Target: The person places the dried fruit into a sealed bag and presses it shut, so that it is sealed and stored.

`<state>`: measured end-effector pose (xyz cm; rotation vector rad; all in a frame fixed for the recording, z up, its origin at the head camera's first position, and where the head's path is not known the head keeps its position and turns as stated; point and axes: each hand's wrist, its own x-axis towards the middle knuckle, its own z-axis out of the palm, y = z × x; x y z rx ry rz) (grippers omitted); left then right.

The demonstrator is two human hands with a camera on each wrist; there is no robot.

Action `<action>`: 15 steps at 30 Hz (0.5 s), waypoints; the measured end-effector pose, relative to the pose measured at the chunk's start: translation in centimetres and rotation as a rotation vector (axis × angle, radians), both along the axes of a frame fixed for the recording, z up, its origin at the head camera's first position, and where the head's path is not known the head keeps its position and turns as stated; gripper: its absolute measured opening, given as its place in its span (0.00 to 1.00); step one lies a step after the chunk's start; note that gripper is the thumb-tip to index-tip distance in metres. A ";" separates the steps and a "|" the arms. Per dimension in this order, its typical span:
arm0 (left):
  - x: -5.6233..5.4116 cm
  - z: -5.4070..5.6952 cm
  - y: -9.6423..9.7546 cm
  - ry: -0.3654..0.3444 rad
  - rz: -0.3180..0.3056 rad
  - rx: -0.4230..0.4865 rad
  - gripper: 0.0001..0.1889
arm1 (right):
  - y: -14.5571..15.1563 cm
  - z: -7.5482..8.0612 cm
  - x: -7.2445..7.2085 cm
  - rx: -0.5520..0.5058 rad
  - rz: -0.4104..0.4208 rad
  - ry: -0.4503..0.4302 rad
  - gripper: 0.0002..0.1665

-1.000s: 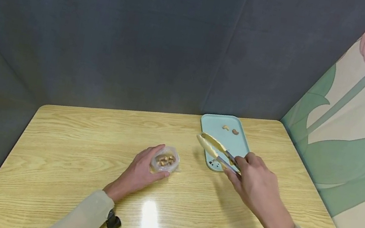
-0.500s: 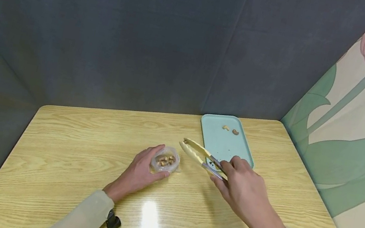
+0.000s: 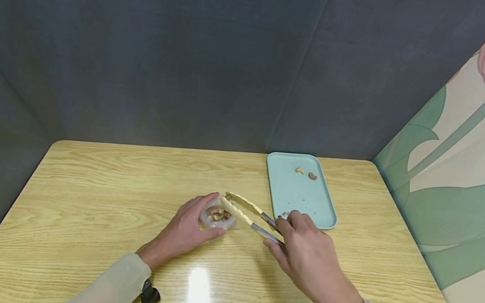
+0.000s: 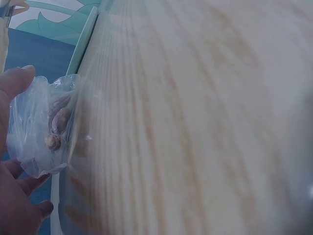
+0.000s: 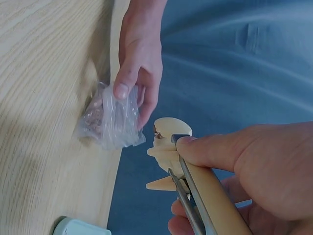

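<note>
My left hand point(image 3: 182, 227) holds the open mouth of a clear plastic bag point(image 5: 116, 117), thumb on one side and fingers on the other. Several brown cashew nuts point(image 4: 57, 122) lie in the bottom of the bag, which stands on the table. My right hand point(image 3: 309, 255) grips metal kitchen tongs point(image 3: 255, 219) with cream-coloured scalloped heads. The tong heads overlap the bag's far right rim in the head view. Between their tips shows a small brown piece point(image 5: 157, 133), mostly hidden by the heads.
A light blue tray point(image 3: 298, 194) lies at the back right of the wooden table point(image 3: 118, 194). Near its far end are a pale cashew point(image 3: 300, 170) and a brown one point(image 3: 313, 176); dark crumbs lie at its near end. A dark curtain point(image 3: 181, 54) hangs behind.
My right hand has carried the tongs leftward from over the tray to the bag's mouth. My left hand, the bag and the two cashews on the tray have stayed put.
</note>
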<state>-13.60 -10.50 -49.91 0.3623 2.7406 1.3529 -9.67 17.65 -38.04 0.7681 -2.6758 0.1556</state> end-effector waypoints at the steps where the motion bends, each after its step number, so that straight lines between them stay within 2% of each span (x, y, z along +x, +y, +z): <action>1: 0.0 0.0 0.0 -0.003 -0.001 0.001 0.47 | -0.1 0.0 0.0 0.000 0.003 0.000 0.21; 15: -0.2 -0.2 0.0 0.011 -0.004 -0.002 0.46 | -0.8 -0.3 0.1 0.022 0.020 -0.023 0.21</action>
